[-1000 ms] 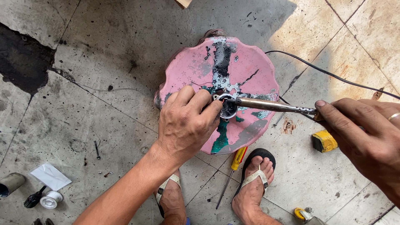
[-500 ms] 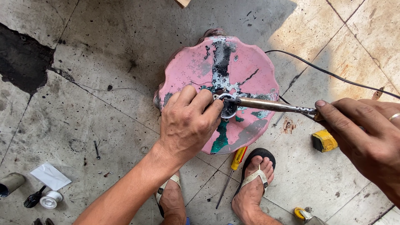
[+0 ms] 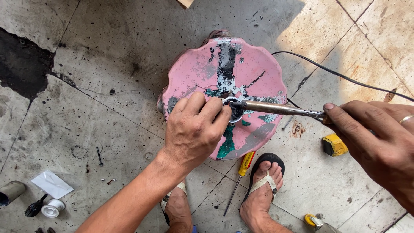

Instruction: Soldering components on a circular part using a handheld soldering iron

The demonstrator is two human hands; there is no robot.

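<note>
A worn pink round stool (image 3: 198,73) stands on the stained tile floor. On its middle lies a small round metal part (image 3: 234,108). My left hand (image 3: 194,129) rests on the stool and pinches that part with fingertips and thumb. My right hand (image 3: 373,138) grips a soldering iron (image 3: 278,108) whose metal shaft reaches left, its tip touching the small part. A black cord (image 3: 345,77) runs away from the iron toward the upper right.
A yellow-handled screwdriver (image 3: 241,172) lies by my sandalled feet (image 3: 261,194). A yellow object (image 3: 334,145) sits right of the stool. At lower left are a white sheet (image 3: 51,183), a white spool (image 3: 51,208) and a grey cylinder (image 3: 10,192).
</note>
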